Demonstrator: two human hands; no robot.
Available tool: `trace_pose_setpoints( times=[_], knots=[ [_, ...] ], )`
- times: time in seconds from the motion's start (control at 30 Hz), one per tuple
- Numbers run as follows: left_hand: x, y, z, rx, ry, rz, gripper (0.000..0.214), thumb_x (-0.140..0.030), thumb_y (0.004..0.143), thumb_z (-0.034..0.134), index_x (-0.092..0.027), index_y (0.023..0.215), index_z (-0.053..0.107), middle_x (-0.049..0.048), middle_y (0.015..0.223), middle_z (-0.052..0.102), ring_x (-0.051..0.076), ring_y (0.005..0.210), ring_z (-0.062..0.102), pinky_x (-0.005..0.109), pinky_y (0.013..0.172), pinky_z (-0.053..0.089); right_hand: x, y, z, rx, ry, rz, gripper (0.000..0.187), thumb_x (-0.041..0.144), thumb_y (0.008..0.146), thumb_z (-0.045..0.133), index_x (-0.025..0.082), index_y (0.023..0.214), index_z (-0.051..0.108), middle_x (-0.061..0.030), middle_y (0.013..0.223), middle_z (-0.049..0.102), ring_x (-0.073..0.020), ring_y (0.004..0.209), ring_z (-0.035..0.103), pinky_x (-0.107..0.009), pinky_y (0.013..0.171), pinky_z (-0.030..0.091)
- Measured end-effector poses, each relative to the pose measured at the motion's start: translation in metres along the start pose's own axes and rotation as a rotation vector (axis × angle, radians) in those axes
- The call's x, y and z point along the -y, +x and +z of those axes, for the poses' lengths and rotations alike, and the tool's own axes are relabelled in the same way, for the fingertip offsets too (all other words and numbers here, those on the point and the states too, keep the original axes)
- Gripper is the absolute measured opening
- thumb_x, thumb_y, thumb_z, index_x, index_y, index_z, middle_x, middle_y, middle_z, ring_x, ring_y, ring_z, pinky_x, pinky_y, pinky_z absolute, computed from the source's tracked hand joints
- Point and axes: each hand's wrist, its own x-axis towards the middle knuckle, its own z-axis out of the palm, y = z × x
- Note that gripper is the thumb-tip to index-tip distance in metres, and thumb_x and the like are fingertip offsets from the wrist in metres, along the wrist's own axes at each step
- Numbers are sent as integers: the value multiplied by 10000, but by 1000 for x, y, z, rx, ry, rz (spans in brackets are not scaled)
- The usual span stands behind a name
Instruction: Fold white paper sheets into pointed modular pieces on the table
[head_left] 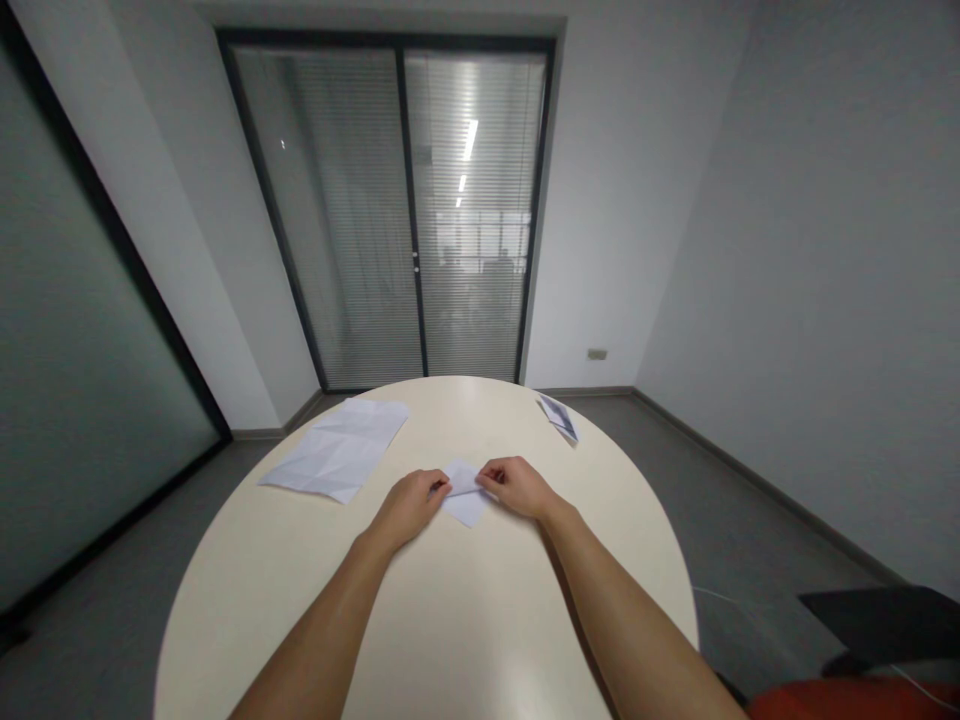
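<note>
A small folded sheet of white paper (466, 509) lies on the round table, with a crease running across its middle. On its left edge my left hand (412, 507) is closed, thumb and fingers pinching the paper. My right hand (517, 486) pinches the opposite edge in the same way. Both hands rest low, close to the tabletop, and their fingertips cover the two side corners of the paper.
The cream round table (450, 620) fills the lower middle. A large creased white sheet (341, 445) lies at its far left, a small folded printed paper (559, 418) near its far right edge. Beyond the table's right side are a black surface (885, 615) and something red (847, 700).
</note>
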Motion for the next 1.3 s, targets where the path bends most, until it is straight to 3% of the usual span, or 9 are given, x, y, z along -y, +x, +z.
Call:
trace_pose_setpoints(
  times=[0.67,0.87,1.0,1.3],
  knots=[
    [2,3,5,-76,-55,-110,279,-187,914,554,-191,1164,676,59,942,762,185,852,693,264,768,483,-2,2,0,-16,-136,-5,303,284,964,503,225,1114,758,-66,1041,767,-207,894,670,-277,772,445],
    [4,3,8,-66,65,-150,294,-187,912,572,-197,1192,664,77,1003,749,202,931,677,290,836,481,1,2,2,-30,-243,-28,262,217,939,532,219,1067,760,-75,1015,728,-209,951,647,-274,833,442],
    [3,2,10,-78,139,-159,289,-197,917,570,-215,1188,669,72,1067,730,217,1029,643,307,895,476,-2,2,6,-69,-234,-12,333,189,916,566,197,1217,709,-101,1160,688,-204,1007,637,-274,872,456],
    [4,1,10,-72,155,-60,301,-167,924,530,-210,1166,702,78,1192,693,228,1144,590,339,1030,449,5,4,13,-19,-296,-201,337,95,890,560,233,1111,773,-73,1139,710,-210,1067,600,-322,985,430]
  ],
)
